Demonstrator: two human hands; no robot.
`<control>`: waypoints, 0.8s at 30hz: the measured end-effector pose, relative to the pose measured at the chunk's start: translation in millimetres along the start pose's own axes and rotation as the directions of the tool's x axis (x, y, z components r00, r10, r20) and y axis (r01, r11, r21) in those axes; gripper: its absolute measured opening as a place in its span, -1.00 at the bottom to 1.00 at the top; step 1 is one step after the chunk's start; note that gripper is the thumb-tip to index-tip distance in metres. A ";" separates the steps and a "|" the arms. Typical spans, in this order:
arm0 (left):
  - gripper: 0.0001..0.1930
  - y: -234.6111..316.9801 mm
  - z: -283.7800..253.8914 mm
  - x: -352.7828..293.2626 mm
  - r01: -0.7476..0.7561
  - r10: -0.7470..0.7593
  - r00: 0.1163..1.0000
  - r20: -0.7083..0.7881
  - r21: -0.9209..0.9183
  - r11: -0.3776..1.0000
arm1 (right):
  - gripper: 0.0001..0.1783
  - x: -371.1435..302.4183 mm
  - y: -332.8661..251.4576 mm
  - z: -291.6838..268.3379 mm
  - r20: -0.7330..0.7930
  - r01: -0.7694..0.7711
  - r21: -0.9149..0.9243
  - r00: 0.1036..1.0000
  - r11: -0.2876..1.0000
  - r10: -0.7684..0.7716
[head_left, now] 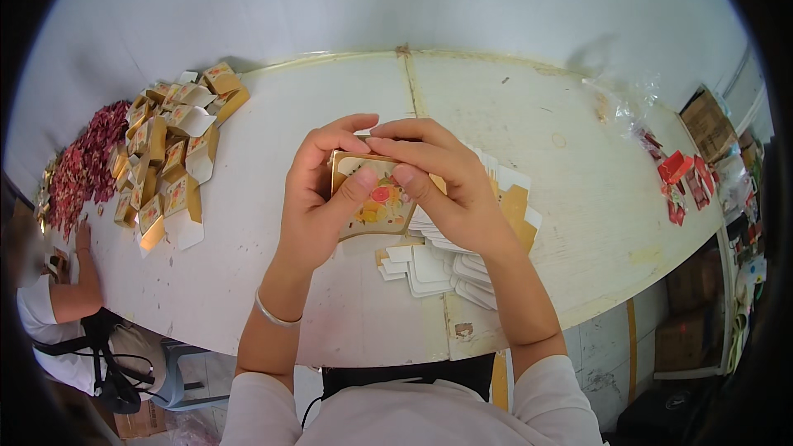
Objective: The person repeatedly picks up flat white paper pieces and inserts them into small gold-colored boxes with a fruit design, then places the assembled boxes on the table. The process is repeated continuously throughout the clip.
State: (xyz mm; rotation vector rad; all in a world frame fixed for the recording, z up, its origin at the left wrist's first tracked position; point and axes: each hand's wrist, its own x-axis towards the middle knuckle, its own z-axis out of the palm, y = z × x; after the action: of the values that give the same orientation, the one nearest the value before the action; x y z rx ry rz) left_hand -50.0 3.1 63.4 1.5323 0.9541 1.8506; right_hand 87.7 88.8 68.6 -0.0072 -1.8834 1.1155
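Both hands hold a small gold cardboard box (382,198) with a flower print above the middle of the table. My left hand (326,190) wraps its left side, thumb lying on the printed face. From the right, my right hand (442,177) grips the upper edge, its thumb on the face and fingers over the top. The fingertips of the two hands meet at the box's top edge. Under and beside my right hand lies a fanned stack of flat, unfolded box blanks (438,268), white and gold. How the box's far side stands is hidden.
At the left, several folded gold boxes (169,153) are heaped, some with flaps up, beside a pile of dark red small pieces (83,165). A co-worker (62,306) sits at the left edge. Clear plastic and red packets (677,169) lie at the right.
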 end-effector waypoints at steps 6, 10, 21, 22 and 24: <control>-0.80 -5.7 3.0 -3.1 0.044 -0.048 0.998 -0.048 -0.080 0.996 | -0.76 -2.9 16.4 0.6 -0.057 -0.038 0.126 0.997 0.991 0.045; -0.78 -2.6 -27.0 0.9 -0.132 0.177 0.974 -0.141 0.280 0.951 | -0.63 -0.8 5.6 0.5 -0.085 -0.035 -0.126 0.996 0.991 0.024; 0.02 -74.2 -107.9 -0.5 0.414 -0.460 0.811 -0.361 0.910 0.016 | -0.67 7.8 0.5 -17.2 -0.203 -0.256 0.021 0.945 0.966 0.255; 0.01 -88.2 -95.0 2.2 0.436 -0.523 0.758 -0.389 0.899 -0.038 | -0.68 6.5 2.0 -15.6 -0.194 -0.291 0.003 0.938 0.957 0.286; -0.02 -102.8 -83.2 7.2 0.463 -0.590 0.678 -0.439 0.878 -0.121 | -0.70 4.7 5.0 -12.5 -0.176 -0.357 -0.026 0.921 0.934 0.347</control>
State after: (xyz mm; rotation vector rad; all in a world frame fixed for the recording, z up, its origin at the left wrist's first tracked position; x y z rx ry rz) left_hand -135.7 55.6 -23.0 1.3025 2.5962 0.2706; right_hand 91.7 102.3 70.5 -0.4780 -1.8017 1.2551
